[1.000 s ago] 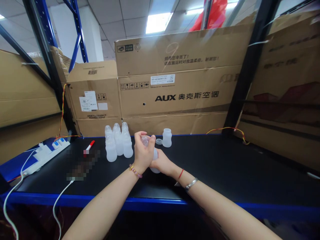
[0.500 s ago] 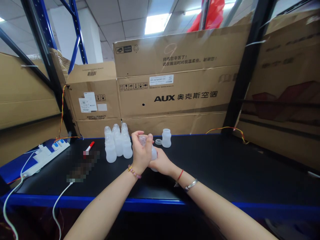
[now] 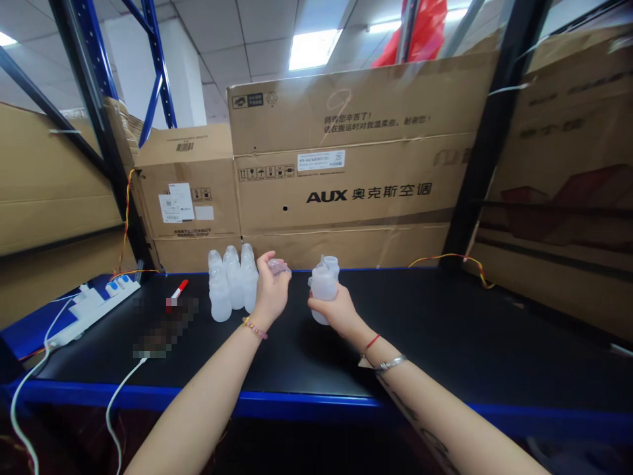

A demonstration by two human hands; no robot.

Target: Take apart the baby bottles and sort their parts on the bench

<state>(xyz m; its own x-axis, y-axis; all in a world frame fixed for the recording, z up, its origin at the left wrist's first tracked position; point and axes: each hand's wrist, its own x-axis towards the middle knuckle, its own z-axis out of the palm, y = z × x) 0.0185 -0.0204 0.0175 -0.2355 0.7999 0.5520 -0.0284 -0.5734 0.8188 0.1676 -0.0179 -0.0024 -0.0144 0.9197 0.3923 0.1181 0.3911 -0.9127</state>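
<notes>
My left hand (image 3: 271, 290) is closed around a clear, dome-shaped bottle cap (image 3: 278, 266), raised above the black shelf. In my right hand (image 3: 339, 309) is a translucent white baby bottle (image 3: 324, 284), upright, with a small pointed tip showing at its top. Just behind it stands another bottle, open-topped (image 3: 332, 263), mostly hidden by the held one. A clear ring seems to lie beside the held bottle, but I cannot tell fully. To the left of my left hand, several capped baby bottles (image 3: 220, 300) stand grouped in rows.
A red and white marker (image 3: 178, 294) and a blurred-out item with a white cable (image 3: 123, 386) lie at the left. Beyond them is a power strip (image 3: 93, 313) with plugs. Cardboard boxes (image 3: 376, 231) wall the back of the black shelf (image 3: 445, 336).
My hands have moved apart. The clear cap has come off the bottle with my left hand, and my right hand has carried the bottle right, in front of the open one.
</notes>
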